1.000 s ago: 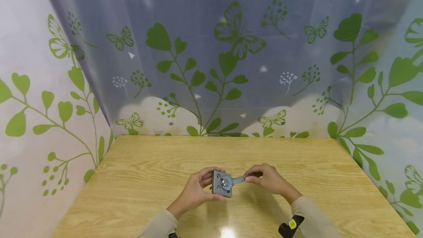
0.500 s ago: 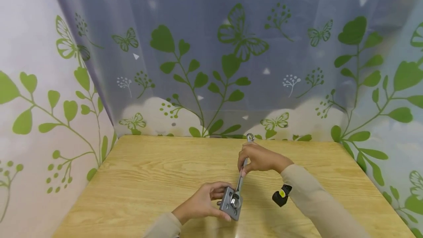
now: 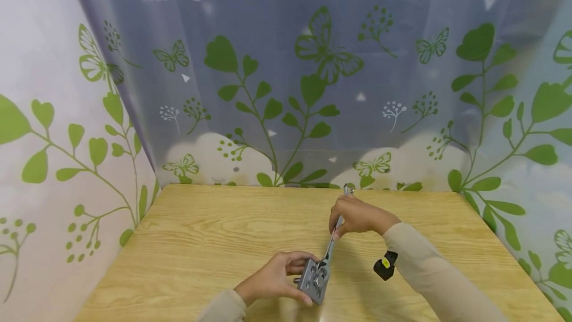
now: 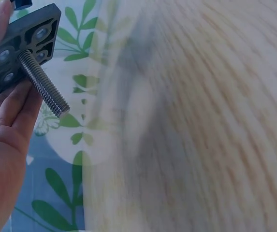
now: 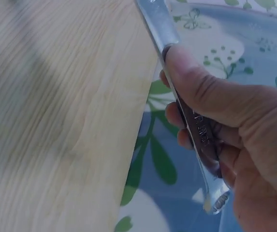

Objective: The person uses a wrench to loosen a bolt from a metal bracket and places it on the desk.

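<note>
A grey square plate (image 3: 307, 279) with holes is tilted over the table, gripped at its edges by my left hand (image 3: 276, 276). Through its middle passes a bolt (image 3: 319, 279); the threaded shank (image 4: 44, 84) sticks out of the back in the left wrist view. My right hand (image 3: 359, 215) holds a silver combination wrench (image 3: 331, 248) by the shaft, thumb along one side and fingers curled round the other. The wrench's near end is at the bolt head. Its far end (image 5: 218, 202), a toothed ring, sticks out beyond my fingers in the right wrist view.
The wooden table (image 3: 214, 227) lies beneath both hands. Curtains printed with leaves and butterflies (image 3: 272, 113) hang behind it and along both sides. A black strap mount (image 3: 385, 265) is on my right wrist.
The wrench has swung from pointing right to pointing away toward the back, my right hand going with it and now gripping mid-shaft. My left hand and the plate have come nearer and tilted.
</note>
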`<state>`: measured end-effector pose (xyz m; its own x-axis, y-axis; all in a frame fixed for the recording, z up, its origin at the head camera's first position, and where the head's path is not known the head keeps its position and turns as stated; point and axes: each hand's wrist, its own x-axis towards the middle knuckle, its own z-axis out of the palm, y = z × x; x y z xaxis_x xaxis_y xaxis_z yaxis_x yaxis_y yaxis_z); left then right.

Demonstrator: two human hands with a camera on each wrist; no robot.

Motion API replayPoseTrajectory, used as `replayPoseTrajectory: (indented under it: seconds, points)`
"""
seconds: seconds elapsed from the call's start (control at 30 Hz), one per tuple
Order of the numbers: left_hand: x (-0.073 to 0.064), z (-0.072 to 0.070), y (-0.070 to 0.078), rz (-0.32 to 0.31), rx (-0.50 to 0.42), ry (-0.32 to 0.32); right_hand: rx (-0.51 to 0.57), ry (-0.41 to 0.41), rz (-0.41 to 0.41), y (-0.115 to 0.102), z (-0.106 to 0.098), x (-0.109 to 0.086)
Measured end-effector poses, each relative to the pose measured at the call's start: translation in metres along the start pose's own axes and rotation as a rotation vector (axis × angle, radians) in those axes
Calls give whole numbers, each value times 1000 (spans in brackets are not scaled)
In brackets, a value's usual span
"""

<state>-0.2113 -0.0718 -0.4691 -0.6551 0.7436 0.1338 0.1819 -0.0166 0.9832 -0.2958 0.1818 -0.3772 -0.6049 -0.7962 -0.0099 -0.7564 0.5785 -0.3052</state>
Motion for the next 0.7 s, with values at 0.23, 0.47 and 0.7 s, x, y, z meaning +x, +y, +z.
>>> replayPoseTrajectory:
  seconds: [0.23, 0.47, 0.7]
  points:
    - [-2, -5, -8, -10, 27, 87, 137, 29, 103, 17, 4, -29]
    - [-2, -8, -9, -3, 78, 247, 290, 89, 182, 28, 20, -59]
    - [3, -1, -8, 49, 89, 398, 490, 190, 313, 24, 56, -77]
